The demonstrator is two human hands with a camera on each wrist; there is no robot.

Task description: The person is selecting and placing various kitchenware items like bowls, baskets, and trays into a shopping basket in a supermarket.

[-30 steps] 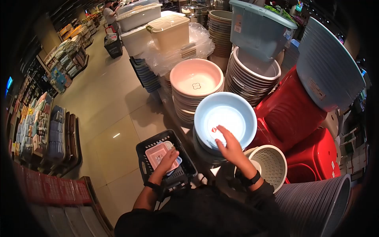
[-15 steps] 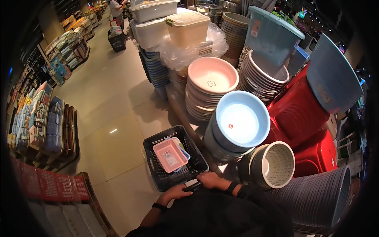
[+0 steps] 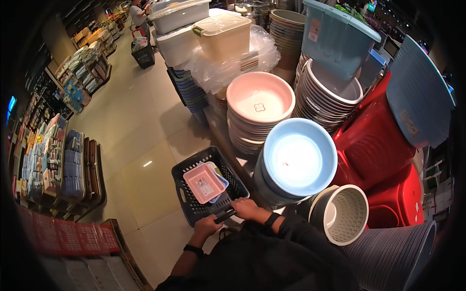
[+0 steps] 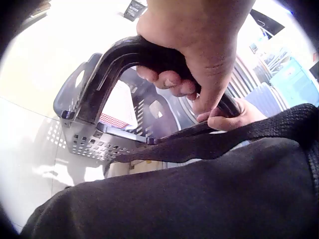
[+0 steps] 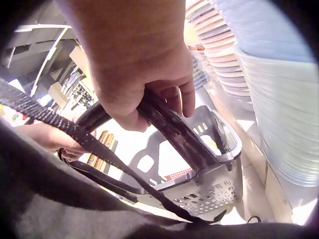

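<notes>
Both hands grip the black handle of a black shopping basket, close in front of the body. My left hand curls its fingers round the handle, as the left wrist view shows. Beside it, my right hand holds the same bar, with fingers and thumb wrapped over it in the right wrist view. Inside the basket lies a pink rectangular plastic tray with a label, resting over blue and white pieces that it partly hides.
Stacked light blue basins stand right of the basket, with pink basins behind. Cream woven-pattern bins, red plastic stools and grey bins crowd the right. Tiled floor runs along the left. Far ahead is a person beside another basket.
My right hand has left the blue basin and my left hand has come off the pink tray. Both now grip the basket handle, and the basket has tilted slightly in view.
</notes>
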